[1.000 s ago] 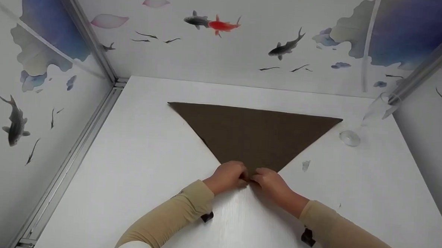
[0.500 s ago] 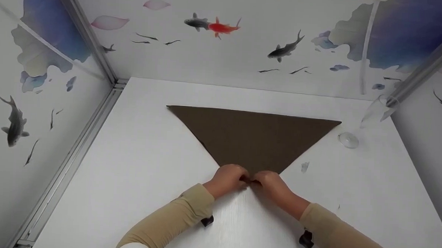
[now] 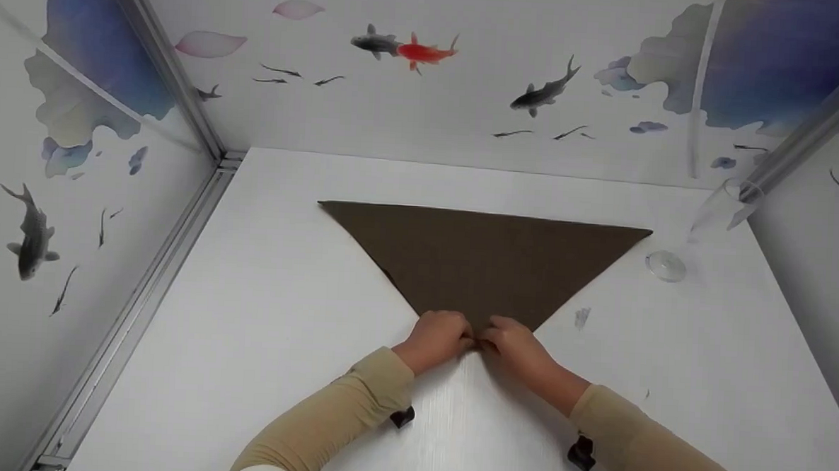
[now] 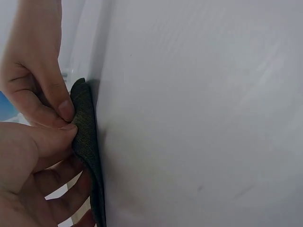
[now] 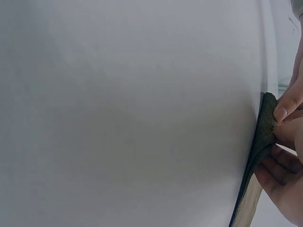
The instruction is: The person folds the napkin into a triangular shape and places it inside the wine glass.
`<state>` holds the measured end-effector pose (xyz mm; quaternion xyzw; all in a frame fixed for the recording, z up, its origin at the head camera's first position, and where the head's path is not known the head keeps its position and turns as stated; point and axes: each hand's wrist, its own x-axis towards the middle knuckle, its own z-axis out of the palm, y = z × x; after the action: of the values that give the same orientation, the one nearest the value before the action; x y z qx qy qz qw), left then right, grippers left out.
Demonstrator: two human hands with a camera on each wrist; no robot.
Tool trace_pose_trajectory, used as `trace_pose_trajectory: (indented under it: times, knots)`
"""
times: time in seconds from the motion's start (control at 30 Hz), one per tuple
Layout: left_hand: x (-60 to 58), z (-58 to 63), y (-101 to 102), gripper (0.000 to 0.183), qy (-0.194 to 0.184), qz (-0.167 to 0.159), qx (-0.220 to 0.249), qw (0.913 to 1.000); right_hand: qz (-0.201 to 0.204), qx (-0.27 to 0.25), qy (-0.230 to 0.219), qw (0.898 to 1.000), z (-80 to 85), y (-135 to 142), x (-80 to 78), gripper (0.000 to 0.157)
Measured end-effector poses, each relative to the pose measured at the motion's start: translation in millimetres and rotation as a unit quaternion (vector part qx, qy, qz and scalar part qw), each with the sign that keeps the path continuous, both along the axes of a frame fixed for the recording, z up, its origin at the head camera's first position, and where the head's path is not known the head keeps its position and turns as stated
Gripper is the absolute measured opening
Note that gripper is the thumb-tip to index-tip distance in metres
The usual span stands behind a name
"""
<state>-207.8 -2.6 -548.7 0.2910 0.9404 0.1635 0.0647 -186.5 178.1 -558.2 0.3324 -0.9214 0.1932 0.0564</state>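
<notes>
One triangular piece of dark brown woven cloth (image 3: 482, 266) is spread on the smooth white counter (image 3: 262, 271), its long edge at the far side and its near corner held between the left hand (image 3: 440, 339) and the right hand (image 3: 517, 346). The turned edge is pinched by the fingers of both, thumbs set close together. The step in hand is judged to be the rolling or folding of that corner; for a neat result, the turn should be kept tight and level by both thumbs, with an equal pull given on each side so that the long edge is not dragged askew. The corner's tip is covered in the head view, the number of turns cannot be made out, and both hands are cut off in the right wrist view
</notes>
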Motion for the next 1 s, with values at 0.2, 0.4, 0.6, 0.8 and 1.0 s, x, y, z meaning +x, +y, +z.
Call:
trace_pose_trajectory:
  times: [0.2, 0.4, 0.6, 0.8, 1.0]
  knots:
    - [-2.2, 4.2, 4.0, 0.017, -0.029, 0.019, -0.015, 0.9993, -0.007, 0.014, 0.027, 1.0, -2.2, 3.1, 0.4, 0.01]
    - [-5.6, 6.8, 5.7, 0.016, -0.059, 0.035, -0.011, 0.9976, 0.016, 0.02, 0.044, 0.999, -2.1, 5.4, 0.0, 0.013]
    - [-3.8, 7.3, 5.1, 0.009, -0.052, 0.033, 0.01, 0.998, 0.03, 0.014, 0.058, 0.998, -3.7, 6.0, -2.0, 0.013]
    - [2.8, 8.5, 2.4, 0.006, 0.046, -0.007, -0.026, 0.9986, 0.034, 0.004, 0.051, 0.998, -3.3, 6.0, -3.5, 0.012]
    - [6.0, 7.9, 0.8, 0.009, 0.156, -0.055, -0.092, 0.9819, 0.038, 0.006, 0.043, 0.998, -3.0, 7.1, -2.6, 0.014]
